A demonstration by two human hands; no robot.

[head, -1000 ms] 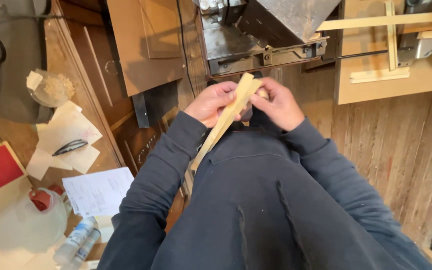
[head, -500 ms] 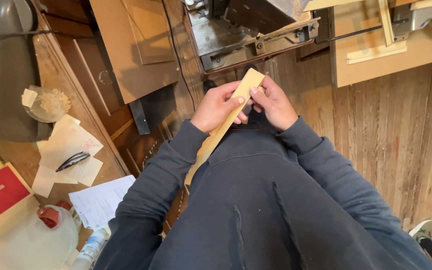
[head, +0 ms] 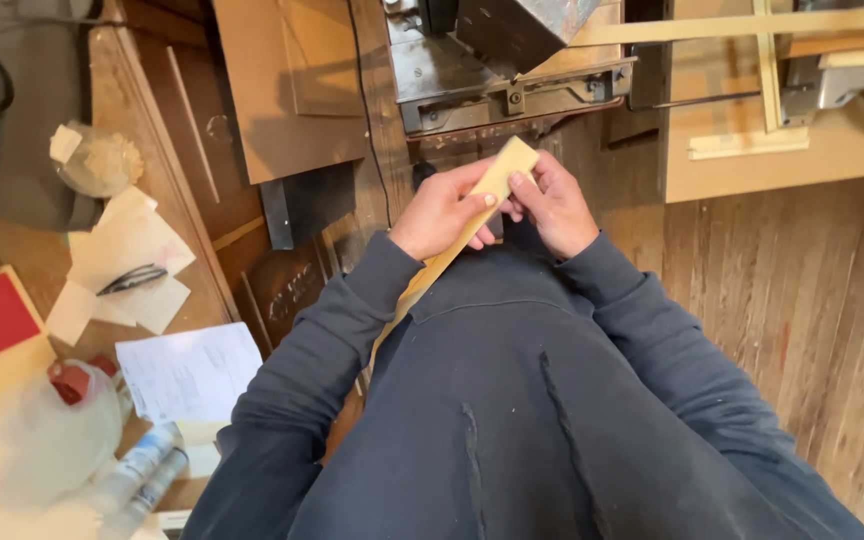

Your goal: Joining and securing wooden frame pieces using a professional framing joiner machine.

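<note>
A long thin strip of pale wood [head: 497, 180] runs diagonally from in front of my chest down past my left forearm. My left hand [head: 442, 210] grips it near the upper end, thumb laid along its face. My right hand [head: 552, 205] touches the strip's top end with its fingertips. Both arms are in dark blue sleeves, held close to my body above a wooden plank floor.
A metal machine [head: 507, 70] stands just ahead of my hands. A wooden bench with slats [head: 782, 140] lies at the right. On the left worktop [head: 42, 260] lie paper scraps, a dark tool [head: 132, 280], a red card, a printed sheet [head: 187, 370], tubes and a plastic jug.
The view has shifted slightly. My hands still hold the strip; its upper end has tilted a little more to the right, and my left thumb now lies along it.
</note>
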